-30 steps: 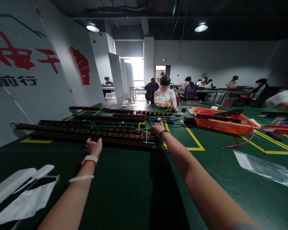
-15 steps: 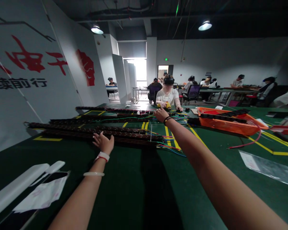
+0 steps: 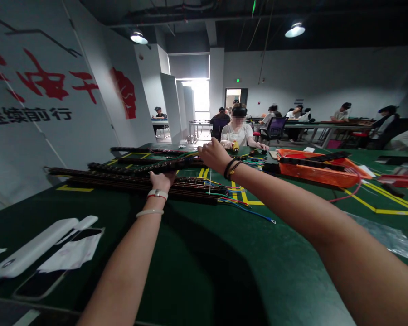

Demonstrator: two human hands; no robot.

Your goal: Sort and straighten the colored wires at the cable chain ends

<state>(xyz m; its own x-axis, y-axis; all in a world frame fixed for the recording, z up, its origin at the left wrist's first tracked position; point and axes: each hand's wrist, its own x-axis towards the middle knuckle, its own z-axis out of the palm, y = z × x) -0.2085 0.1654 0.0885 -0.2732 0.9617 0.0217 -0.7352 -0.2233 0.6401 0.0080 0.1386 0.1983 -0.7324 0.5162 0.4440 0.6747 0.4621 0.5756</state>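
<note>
My left hand is curled under one long black strip from the stack of strips, fingers closed on it near its middle, while my right hand grips its far end, where the coloured wires trail out. The strip runs leftward from my fingers, lifted just clear of the stack. I judge it long, fairly stiff yet prone to sag, light enough for two hands, best held at middle and end, never by the wires. Beyond my right fingers an orange basket holds more black strips.
</note>
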